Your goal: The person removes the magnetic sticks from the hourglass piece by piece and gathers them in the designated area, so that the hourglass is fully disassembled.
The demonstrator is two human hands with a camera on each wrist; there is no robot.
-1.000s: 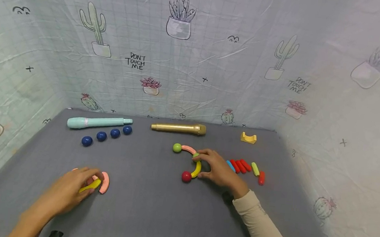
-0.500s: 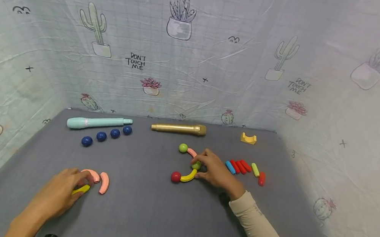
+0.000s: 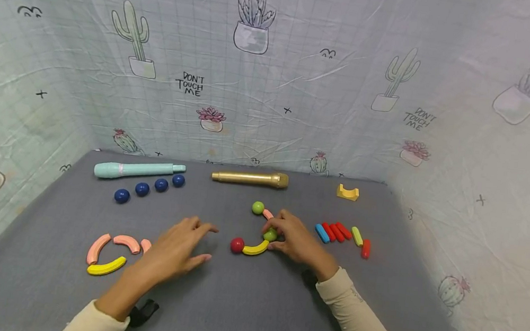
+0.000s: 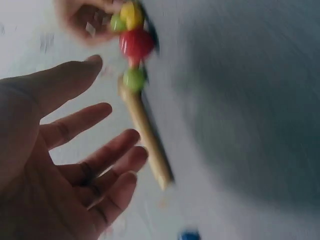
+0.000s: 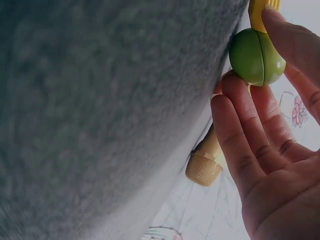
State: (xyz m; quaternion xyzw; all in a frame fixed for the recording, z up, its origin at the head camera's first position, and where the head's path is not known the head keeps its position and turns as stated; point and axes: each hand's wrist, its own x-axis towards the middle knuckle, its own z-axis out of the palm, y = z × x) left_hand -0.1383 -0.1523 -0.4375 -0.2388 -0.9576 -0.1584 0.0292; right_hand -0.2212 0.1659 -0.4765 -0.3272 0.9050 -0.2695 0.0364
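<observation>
Fingers spread and holding nothing, my left hand (image 3: 179,250) hovers over the table, left of a joined chain of toy pieces. That chain runs from a green ball (image 3: 258,208) through a pink curved piece (image 3: 268,214), a second green ball (image 3: 270,234) and a yellow curved piece (image 3: 255,248) to a red ball (image 3: 237,245). My right hand (image 3: 298,243) grips the chain at the second green ball; in the right wrist view the thumb lies on the yellow piece (image 5: 258,16) and the fingers are at the ball (image 5: 257,57). Part of the pink piece is hidden behind fingers.
Loose pink curved pieces (image 3: 126,243) and a yellow one (image 3: 107,266) lie at left. Behind are several blue balls (image 3: 142,189), a mint microphone (image 3: 140,171) and a gold microphone (image 3: 250,178). Short red sticks (image 3: 336,231), a blue stick (image 3: 322,233) and a yellow holder (image 3: 347,192) are at right.
My left hand has let go of the loose yellow curved piece at left and moved right, opening. In my right hand the chain has turned, its red ball end swinging left.
</observation>
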